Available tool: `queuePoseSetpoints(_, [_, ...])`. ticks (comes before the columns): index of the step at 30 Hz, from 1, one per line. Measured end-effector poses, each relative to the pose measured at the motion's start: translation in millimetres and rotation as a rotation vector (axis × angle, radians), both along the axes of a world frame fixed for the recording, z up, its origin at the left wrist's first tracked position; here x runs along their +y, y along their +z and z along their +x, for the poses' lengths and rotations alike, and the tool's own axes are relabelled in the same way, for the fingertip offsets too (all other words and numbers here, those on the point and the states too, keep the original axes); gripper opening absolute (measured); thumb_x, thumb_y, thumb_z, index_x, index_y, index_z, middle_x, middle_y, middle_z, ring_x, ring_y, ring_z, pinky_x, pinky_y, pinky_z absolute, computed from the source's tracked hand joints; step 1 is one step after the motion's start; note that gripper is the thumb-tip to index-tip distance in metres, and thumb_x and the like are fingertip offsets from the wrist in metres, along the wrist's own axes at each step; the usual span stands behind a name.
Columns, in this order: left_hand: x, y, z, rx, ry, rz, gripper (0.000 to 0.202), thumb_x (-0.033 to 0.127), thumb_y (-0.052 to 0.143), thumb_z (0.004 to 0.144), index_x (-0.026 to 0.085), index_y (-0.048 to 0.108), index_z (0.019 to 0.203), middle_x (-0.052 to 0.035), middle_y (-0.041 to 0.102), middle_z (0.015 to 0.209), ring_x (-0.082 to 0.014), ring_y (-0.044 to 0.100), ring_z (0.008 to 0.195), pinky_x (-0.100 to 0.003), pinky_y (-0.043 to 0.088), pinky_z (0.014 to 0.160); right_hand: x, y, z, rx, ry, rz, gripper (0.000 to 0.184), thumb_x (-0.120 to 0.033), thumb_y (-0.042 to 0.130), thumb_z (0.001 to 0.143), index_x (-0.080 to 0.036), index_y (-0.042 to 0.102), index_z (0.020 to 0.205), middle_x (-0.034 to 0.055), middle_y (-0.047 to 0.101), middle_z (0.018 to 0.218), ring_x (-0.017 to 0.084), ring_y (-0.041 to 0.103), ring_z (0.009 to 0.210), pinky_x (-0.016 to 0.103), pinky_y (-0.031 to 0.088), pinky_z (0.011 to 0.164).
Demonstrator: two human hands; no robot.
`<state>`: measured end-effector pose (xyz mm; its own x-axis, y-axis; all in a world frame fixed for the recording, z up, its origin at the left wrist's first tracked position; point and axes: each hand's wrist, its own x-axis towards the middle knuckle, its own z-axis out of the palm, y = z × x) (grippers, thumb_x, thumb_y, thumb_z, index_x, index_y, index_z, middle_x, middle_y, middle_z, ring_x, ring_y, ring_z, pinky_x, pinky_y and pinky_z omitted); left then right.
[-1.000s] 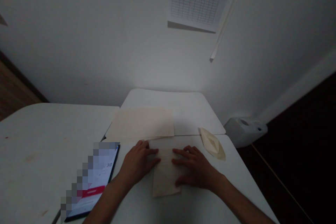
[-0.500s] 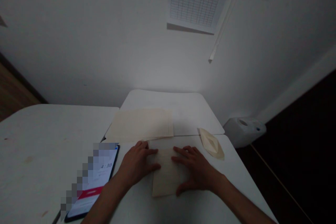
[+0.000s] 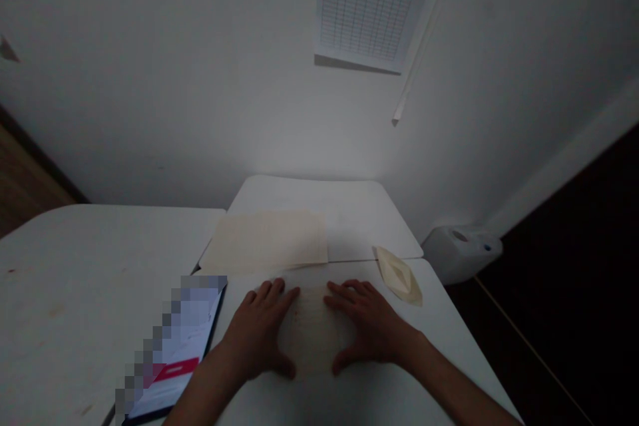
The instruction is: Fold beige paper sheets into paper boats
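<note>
A small cream sheet of paper (image 3: 314, 333), apparently folded, lies flat on the white table between my hands. Along its left side my left hand (image 3: 262, 329) is spread, the index fingertip near the top corner and the thumb near the bottom one. My right hand (image 3: 367, 323) mirrors it on the right, its fingertips at the upper edge and its thumb by the lower corner. Both hands are open, with fingers resting at the paper's borders rather than gripping it. To the right sits a folded paper boat (image 3: 399, 276).
Larger cream sheets (image 3: 269, 239) lie behind my hands. A phone or tablet (image 3: 180, 353) with a lit screen rests left of my left forearm. A white plastic container (image 3: 462, 253) stands beyond the table's right edge. A printed chart (image 3: 369, 13) hangs on the wall.
My left thumb has moved from the paper's upper left part down to its lower left corner, and that hand is spread wider. My right hand has barely moved.
</note>
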<state>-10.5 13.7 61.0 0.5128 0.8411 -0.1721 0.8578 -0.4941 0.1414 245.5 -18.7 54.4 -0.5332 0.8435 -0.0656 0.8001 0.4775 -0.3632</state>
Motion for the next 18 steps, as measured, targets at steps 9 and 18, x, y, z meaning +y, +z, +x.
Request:
queuePoseSetpoints(9, [-0.9, -1.9, 1.3, -0.104, -0.035, 0.098, 0.074, 0.057, 0.061, 0.079, 0.018, 0.044, 0.14, -0.0173, 0.04, 0.148, -0.0346, 0.038, 0.135, -0.051, 0.037, 0.104, -0.2, -0.3, 1.0, 0.007, 0.002, -0.019, 0.1, -0.072, 0.072, 0.058, -0.029, 0.04, 0.143, 0.0049, 0.032, 0.153, 0.035, 0.03, 0.134, 0.052, 0.018, 0.111])
queuePoseSetpoints(18, [-24.0, -58.2, 45.8, -0.143, -0.145, 0.58, 0.05, 0.025, 0.034, 0.095, 0.012, 0.04, 0.142, -0.0122, 0.039, 0.149, -0.0259, 0.029, 0.141, -0.048, 0.025, 0.112, 0.3, -3.7, 4.5, 0.077, 0.0, -0.045, 0.111, -0.073, 0.069, 0.061, -0.023, 0.025, 0.15, 0.0056, 0.03, 0.154, 0.032, 0.026, 0.138, 0.047, 0.014, 0.114])
